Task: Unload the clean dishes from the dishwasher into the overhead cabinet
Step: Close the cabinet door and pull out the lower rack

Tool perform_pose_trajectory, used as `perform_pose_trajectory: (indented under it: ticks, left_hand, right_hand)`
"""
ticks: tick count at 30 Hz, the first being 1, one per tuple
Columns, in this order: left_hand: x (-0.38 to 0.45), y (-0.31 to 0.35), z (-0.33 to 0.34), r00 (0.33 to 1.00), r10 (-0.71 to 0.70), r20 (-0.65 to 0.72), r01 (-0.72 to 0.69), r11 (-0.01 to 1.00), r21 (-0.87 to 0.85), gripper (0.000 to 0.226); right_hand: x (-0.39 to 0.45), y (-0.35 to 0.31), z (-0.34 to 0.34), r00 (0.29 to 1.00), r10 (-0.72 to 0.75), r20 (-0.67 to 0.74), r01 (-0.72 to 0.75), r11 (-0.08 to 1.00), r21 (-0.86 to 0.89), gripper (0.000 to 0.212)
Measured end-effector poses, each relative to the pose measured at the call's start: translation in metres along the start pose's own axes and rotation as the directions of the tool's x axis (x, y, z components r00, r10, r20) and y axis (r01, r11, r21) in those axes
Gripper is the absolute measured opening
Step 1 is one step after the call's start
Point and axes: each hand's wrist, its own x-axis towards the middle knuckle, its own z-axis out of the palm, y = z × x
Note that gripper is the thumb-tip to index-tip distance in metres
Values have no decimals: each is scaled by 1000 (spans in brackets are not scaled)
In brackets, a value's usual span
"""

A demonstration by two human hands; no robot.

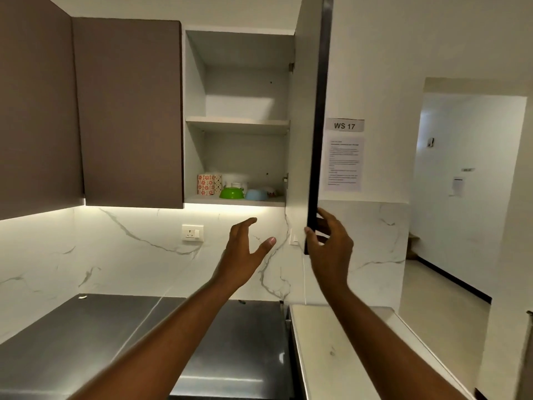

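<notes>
A single head-worn wide-angle view looks forward and slightly upward from close range, with the right hand [328, 243] gripping the lower corner of the open cabinet door [318, 111]. Up and left of that grip is the cabinet interior [239, 125]; below it lies the countertop [86, 336].

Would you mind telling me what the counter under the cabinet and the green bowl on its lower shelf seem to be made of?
The counter looks like brushed stainless steel: grey, with soft streaky reflections. The green bowl is probably glossy plastic, given its bright uniform colour, though glazed ceramic cannot be ruled out.
</notes>
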Motion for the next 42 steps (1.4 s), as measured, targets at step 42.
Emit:
perform_pose_trajectory:
  ticks: [42]
  left_hand:
    - [197, -317, -89, 922, -363, -133, 192, 729, -657, 28]
  right_hand:
    - [-25, 114, 407, 803, -171, 571, 518, 675, -526, 106]
